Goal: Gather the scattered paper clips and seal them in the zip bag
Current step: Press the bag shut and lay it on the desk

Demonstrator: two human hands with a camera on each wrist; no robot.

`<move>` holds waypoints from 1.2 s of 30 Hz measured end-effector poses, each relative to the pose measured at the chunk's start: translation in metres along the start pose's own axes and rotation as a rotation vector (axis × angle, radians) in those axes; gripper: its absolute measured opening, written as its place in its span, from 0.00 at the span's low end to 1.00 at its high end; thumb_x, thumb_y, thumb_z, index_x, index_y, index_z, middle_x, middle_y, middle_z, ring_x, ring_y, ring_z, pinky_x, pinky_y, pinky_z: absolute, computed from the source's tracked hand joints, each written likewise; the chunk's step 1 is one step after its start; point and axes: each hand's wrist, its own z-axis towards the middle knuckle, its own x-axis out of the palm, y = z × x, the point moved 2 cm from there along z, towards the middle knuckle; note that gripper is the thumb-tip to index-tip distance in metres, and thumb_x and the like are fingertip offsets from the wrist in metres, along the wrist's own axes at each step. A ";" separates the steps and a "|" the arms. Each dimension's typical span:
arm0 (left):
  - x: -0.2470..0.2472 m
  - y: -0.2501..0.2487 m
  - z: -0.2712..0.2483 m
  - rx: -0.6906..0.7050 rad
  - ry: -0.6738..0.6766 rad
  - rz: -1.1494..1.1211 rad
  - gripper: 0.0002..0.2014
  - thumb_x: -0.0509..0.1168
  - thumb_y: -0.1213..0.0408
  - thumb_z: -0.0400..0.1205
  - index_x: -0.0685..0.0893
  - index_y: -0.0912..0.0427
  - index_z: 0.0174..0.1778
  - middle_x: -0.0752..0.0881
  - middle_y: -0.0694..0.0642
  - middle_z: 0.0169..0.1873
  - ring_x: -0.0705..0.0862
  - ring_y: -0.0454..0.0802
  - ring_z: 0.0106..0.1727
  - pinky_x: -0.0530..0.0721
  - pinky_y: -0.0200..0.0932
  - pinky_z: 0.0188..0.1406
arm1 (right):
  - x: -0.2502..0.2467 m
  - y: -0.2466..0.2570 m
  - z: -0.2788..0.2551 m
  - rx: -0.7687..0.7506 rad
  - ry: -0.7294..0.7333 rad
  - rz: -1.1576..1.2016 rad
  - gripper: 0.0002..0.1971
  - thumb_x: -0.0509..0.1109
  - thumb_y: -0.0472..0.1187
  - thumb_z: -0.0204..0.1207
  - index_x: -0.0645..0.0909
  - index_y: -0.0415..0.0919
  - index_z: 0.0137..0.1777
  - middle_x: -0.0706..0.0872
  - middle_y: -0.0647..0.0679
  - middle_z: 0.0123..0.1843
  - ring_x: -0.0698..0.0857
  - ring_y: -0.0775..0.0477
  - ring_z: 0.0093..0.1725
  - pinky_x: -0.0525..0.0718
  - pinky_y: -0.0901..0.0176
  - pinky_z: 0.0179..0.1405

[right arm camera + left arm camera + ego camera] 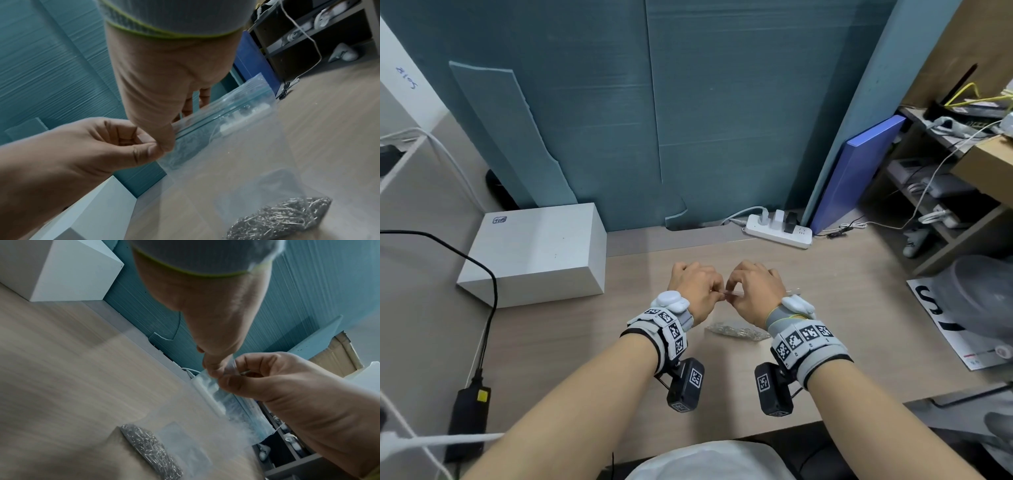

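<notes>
**Clear bag pinched at its top by both hands**

Clear plastic forms the zip bag [236,146], which hangs upright above the wood-grain tabletop [842,274], its top strip held between both hands. The left hand [693,289] has its fingers curled and pinches the top edge between thumb and forefinger. The right hand [755,291] pinches the same edge just beside it, so the thumbs nearly touch; the right-wrist view shows the zip line running away from that pinch toward the bag's far corner. Whether the zip is pressed closed along its length cannot be told.

Silver paper clips [283,217] lie heaped inside the bag at its bottom, and in the wrist views that bottom appears to rest on the tabletop. From the head view the heap [736,331] shows between the two wrists, below the hands.

Off to the left a white box [534,253] sits on the tabletop, with a black cable [482,270] running past its front corner. A white power strip [779,231] lies at the back against the teal panel [722,120], and a blue board [856,174] leans to its right.
</notes>
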 end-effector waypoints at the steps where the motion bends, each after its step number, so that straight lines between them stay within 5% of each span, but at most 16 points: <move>1: 0.001 0.000 0.001 0.002 0.003 0.009 0.08 0.73 0.48 0.80 0.86 0.46 0.39 0.83 0.38 0.40 0.77 0.44 0.55 0.64 0.49 0.61 | 0.001 0.000 0.001 -0.005 0.004 0.003 0.03 0.75 0.52 0.78 0.86 0.57 0.46 0.82 0.58 0.59 0.77 0.49 0.63 0.63 0.53 0.54; 8: 0.004 0.014 0.007 -0.066 -0.001 0.006 0.12 0.73 0.50 0.80 0.80 0.46 0.34 0.80 0.38 0.37 0.74 0.43 0.48 0.60 0.47 0.54 | 0.003 -0.023 0.013 -0.007 0.021 -0.049 0.06 0.73 0.57 0.80 0.86 0.58 0.45 0.83 0.60 0.56 0.77 0.50 0.62 0.67 0.52 0.57; 12: 0.007 0.029 0.015 -0.117 0.013 -0.023 0.12 0.72 0.51 0.80 0.81 0.48 0.34 0.79 0.38 0.36 0.74 0.43 0.46 0.58 0.45 0.52 | 0.000 -0.058 0.020 0.050 0.008 0.004 0.08 0.76 0.58 0.77 0.83 0.60 0.41 0.83 0.61 0.53 0.76 0.50 0.60 0.63 0.52 0.51; 20: 0.023 0.035 0.043 -0.227 0.010 -0.054 0.16 0.73 0.54 0.80 0.76 0.48 0.29 0.80 0.40 0.34 0.77 0.44 0.45 0.60 0.46 0.50 | -0.004 -0.134 0.046 0.136 0.031 0.089 0.09 0.79 0.57 0.74 0.87 0.57 0.38 0.80 0.61 0.49 0.77 0.50 0.59 0.67 0.50 0.55; 26: 0.041 0.031 0.076 -0.328 -0.032 -0.069 0.16 0.73 0.54 0.80 0.75 0.46 0.29 0.79 0.41 0.34 0.77 0.43 0.42 0.65 0.48 0.53 | 0.001 -0.166 0.082 0.117 0.053 0.114 0.13 0.76 0.57 0.78 0.82 0.55 0.36 0.82 0.55 0.50 0.81 0.47 0.55 0.80 0.48 0.53; 30: 0.052 0.033 0.086 -0.425 -0.094 -0.109 0.11 0.71 0.52 0.83 0.80 0.44 0.36 0.82 0.41 0.39 0.82 0.48 0.43 0.73 0.46 0.52 | 0.013 -0.185 0.105 0.173 0.099 0.188 0.18 0.74 0.64 0.77 0.79 0.51 0.39 0.82 0.54 0.47 0.83 0.46 0.46 0.78 0.52 0.42; 32: 0.062 0.040 0.086 -0.519 -0.069 -0.163 0.05 0.66 0.47 0.85 0.84 0.42 0.50 0.85 0.41 0.49 0.85 0.50 0.51 0.78 0.48 0.56 | 0.022 -0.194 0.112 0.216 0.124 0.263 0.21 0.71 0.68 0.77 0.76 0.50 0.44 0.81 0.54 0.49 0.82 0.47 0.45 0.79 0.50 0.44; 34: 0.077 0.049 0.083 -0.650 0.014 -0.205 0.18 0.59 0.41 0.87 0.81 0.47 0.66 0.85 0.47 0.59 0.85 0.52 0.55 0.81 0.55 0.63 | 0.037 -0.202 0.114 0.257 0.177 0.389 0.25 0.68 0.68 0.78 0.74 0.46 0.54 0.76 0.50 0.56 0.82 0.45 0.49 0.80 0.47 0.53; 36: 0.090 0.050 0.078 -0.727 0.179 -0.226 0.27 0.50 0.39 0.89 0.81 0.56 0.64 0.86 0.57 0.58 0.86 0.56 0.52 0.83 0.58 0.61 | 0.053 -0.204 0.107 0.291 0.315 0.421 0.26 0.66 0.69 0.79 0.74 0.44 0.55 0.76 0.48 0.56 0.82 0.43 0.51 0.81 0.47 0.57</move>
